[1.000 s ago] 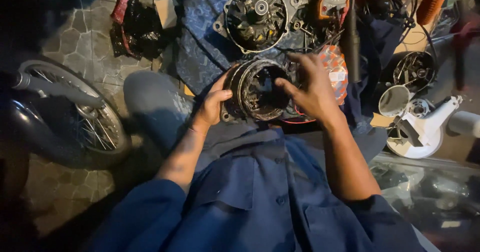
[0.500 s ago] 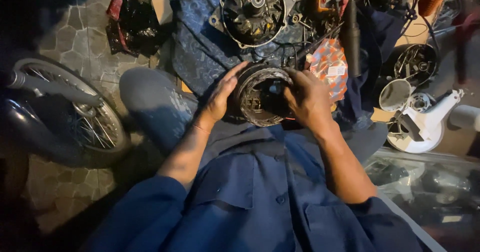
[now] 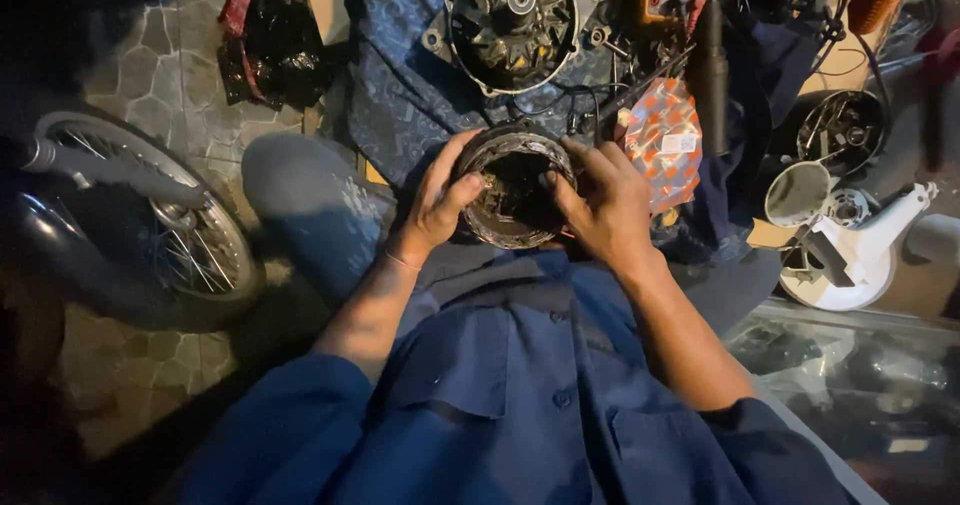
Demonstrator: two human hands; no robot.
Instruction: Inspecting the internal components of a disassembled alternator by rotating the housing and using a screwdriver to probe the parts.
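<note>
A round metal part (image 3: 515,190), dark and greasy inside like a hollow drum, is held in front of the person's chest, above the lap. The left hand (image 3: 437,203) grips its left rim, with the thumb lying over the edge. The right hand (image 3: 606,203) holds the right rim, and its fingers (image 3: 562,187) reach into the opening. Just behind the part, an engine casing (image 3: 512,23) lies on a blue cloth (image 3: 390,85). An orange patterned packet (image 3: 662,140) lies near the right hand. To the left stands a spoked wheel (image 3: 175,235) on the stone floor (image 3: 130,65). A white plastic cover (image 3: 850,250) lies at the right.
</note>
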